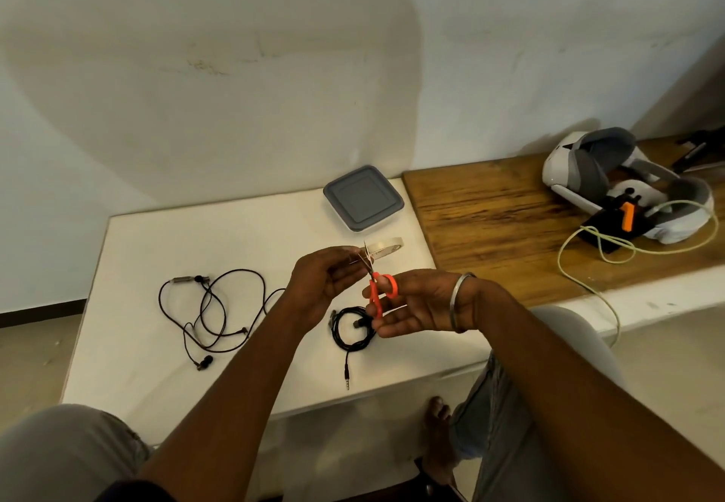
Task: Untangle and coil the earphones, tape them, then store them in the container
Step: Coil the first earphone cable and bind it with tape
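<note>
No legible text — none anywhere

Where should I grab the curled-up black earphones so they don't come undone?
Pinch across the bundled ring of the coiled earphones on its left side, coming down from above. It lies flat on the table, and the right hand with the scissors hides its right side. Leave the loose plug tail alone; pulling it would likely unwind the loops.

Dim, soft indoor light, broad shadow on the wall (pixel 235 69), wide-angle bending at edges.
</note>
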